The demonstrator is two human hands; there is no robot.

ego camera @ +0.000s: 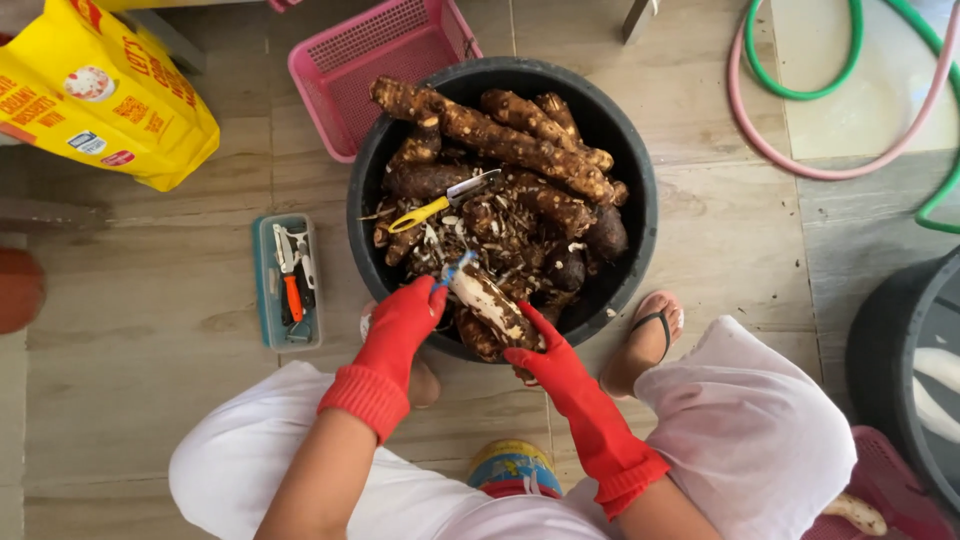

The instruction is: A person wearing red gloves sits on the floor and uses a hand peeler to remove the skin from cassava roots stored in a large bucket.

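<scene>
Peeling goes cleaner if your right hand (pixel 545 350) in its red rubber glove, closed around the half-peeled brown cassava root (pixel 490 302) over the black round tub (pixel 640 215), grips firmly — left hand (pixel 405 315), clenched on the blue-handled peeler (pixel 452 268), stroking away from you.

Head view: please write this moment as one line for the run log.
left hand: holds blue peeler | right hand: holds half-peeled root | over black tub of unpeeled roots

A tub (pixel 640 200) of roots (pixel 500 135) sits between the person's knees, a knife (pixel 445 203) lying on the pile. A basket (pixel 350 70) stands behind it, a small tray (pixel 262 290) to its left, hoses (pixel 830 120) to the right.
</scene>
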